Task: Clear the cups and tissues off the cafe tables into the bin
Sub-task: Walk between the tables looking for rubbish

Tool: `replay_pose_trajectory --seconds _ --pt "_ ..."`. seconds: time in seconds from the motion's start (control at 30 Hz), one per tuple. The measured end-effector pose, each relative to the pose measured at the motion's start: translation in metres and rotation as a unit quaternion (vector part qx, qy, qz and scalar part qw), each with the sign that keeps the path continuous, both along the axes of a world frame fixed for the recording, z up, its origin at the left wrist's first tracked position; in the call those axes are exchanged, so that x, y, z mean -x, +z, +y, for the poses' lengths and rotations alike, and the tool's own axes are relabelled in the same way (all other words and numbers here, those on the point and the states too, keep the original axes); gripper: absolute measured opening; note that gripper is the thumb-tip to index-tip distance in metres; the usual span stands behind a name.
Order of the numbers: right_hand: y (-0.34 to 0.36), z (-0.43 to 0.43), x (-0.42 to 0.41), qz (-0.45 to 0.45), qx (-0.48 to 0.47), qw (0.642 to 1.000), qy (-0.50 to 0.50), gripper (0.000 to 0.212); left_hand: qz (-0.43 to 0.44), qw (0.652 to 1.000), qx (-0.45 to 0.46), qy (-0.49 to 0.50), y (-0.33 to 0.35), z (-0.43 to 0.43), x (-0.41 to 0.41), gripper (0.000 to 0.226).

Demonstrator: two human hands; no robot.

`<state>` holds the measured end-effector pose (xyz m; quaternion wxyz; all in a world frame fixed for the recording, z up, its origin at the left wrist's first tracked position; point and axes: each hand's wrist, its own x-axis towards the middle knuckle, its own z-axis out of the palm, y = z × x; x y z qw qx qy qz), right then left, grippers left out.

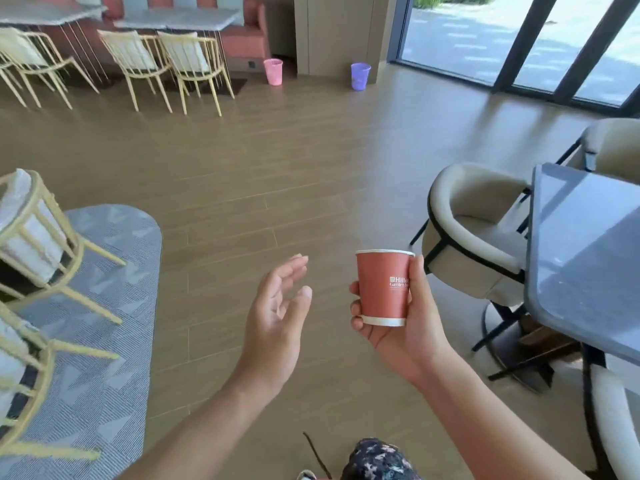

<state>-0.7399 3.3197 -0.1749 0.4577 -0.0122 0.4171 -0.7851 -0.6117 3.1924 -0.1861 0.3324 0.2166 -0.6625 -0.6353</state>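
Cafe room, daylight through glass doors (460,39) at far right.
Wood-plank floor (277,168); grey patterned rug (104,306) at left under yellow chairs (38,237); pale tables (180,17) before a red bench (247,36) at the far wall; cream tub chair (467,251) beside grey table (585,258), right.

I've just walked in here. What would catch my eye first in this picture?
A red paper cup, held upright in the right hand, low and centre. The left hand hovers empty beside it. Far across the wooden floor stand a pink bin and a purple bin.
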Motion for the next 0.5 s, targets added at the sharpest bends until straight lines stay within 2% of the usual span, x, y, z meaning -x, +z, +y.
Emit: replay_pose_trajectory --seconds 0.23,0.5 --pt "-0.018 -0.087 0.121 -0.015 0.002 1.0 -0.027 0.073 0.003 1.0 0.009 -0.004 -0.01 -0.094 0.125 0.041" --pt "-0.011 -0.206 0.309 -0.015 0.01 1.0 -0.025 0.071 0.009 1.0 0.01 0.028 -0.005 -0.208 0.301 0.04"
